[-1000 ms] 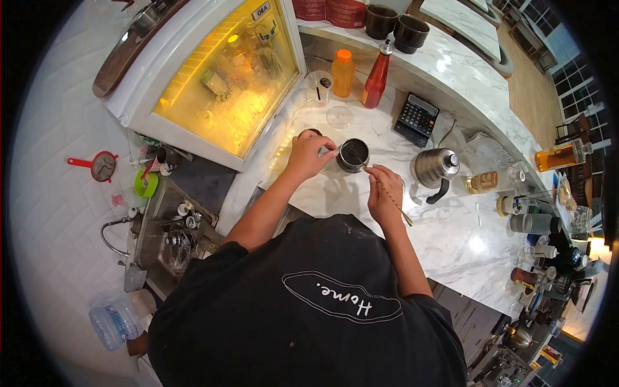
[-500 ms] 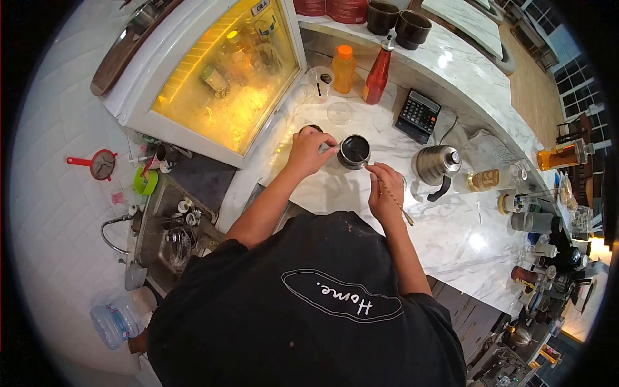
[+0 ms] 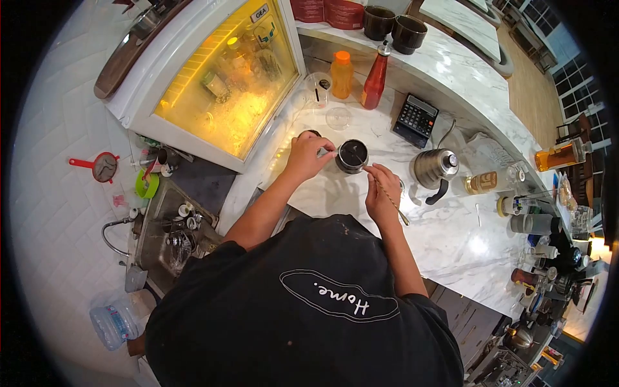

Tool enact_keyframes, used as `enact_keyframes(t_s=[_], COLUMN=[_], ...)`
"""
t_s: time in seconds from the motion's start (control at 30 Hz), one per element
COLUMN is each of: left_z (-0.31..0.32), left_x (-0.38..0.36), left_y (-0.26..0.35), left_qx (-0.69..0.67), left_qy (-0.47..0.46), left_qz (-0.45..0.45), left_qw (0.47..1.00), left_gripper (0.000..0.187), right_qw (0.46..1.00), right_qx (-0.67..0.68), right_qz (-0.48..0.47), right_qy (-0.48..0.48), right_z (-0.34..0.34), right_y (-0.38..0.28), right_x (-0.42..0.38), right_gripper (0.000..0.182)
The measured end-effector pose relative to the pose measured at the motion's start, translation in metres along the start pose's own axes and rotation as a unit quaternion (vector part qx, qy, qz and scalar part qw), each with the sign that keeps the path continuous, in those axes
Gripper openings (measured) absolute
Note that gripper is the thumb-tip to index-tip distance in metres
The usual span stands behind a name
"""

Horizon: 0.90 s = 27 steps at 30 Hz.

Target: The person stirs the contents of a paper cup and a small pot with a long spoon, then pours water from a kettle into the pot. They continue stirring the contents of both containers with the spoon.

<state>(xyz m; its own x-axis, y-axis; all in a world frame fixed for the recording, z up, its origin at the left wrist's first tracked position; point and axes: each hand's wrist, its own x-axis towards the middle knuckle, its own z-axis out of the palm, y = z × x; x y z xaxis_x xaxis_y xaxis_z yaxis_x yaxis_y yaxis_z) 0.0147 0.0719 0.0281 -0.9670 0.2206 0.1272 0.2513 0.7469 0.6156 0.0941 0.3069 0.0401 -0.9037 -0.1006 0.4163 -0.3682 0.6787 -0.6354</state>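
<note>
A small round cup (image 3: 349, 169) holding dark liquid stands upright on the marble counter in front of me. My left hand (image 3: 308, 157) is closed at its left side, with a pale, shiny handle-like piece showing between thumb and fingers. In my right hand (image 3: 383, 188), a long bar spoon (image 3: 401, 214) with a twisted golden handle slants down, its lower end in the liquid. A dark round object (image 3: 313, 133) shows partly behind my left hand.
To the right stand a steel gooseneck kettle (image 3: 436, 169) and a calculator (image 3: 416, 120). A red bottle (image 3: 374, 80), an orange-capped bottle (image 3: 342, 77) and a clear lid (image 3: 338, 118) are farther back. A lit display case (image 3: 145, 122) borders the left, above a sink (image 3: 151, 259).
The bar spoon's handle has shifted slightly within the cup as my right hand moved a little. My left hand stays at the cup's side. The whole view has shifted slightly.
</note>
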Motion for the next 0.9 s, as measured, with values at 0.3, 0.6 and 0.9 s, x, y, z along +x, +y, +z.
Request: enact_keyframes(t_s=[0.3, 0.6, 0.9], left_z=[0.005, 0.003, -0.001], left_x=[-0.001, -0.004, -0.007], left_y=[-0.004, 0.003, 0.013], left_qx=[0.003, 0.033, 0.097], left_qy=[0.018, 0.022, 0.012], left_qz=[0.007, -0.001, -0.006], left_qw=[1.0, 0.999, 0.995], left_gripper=[0.019, 0.018, 0.023], right_qw=[1.0, 0.999, 1.0], right_qx=[-0.001, 0.007, -0.004], right_qz=[-0.001, 0.026, -0.009], right_qy=[0.007, 0.017, 0.006], right_z=[-0.006, -0.005, -0.004], right_y=[0.008, 0.019, 0.008], right_x=[-0.005, -0.006, -0.004], right_gripper=[0.019, 0.021, 0.022])
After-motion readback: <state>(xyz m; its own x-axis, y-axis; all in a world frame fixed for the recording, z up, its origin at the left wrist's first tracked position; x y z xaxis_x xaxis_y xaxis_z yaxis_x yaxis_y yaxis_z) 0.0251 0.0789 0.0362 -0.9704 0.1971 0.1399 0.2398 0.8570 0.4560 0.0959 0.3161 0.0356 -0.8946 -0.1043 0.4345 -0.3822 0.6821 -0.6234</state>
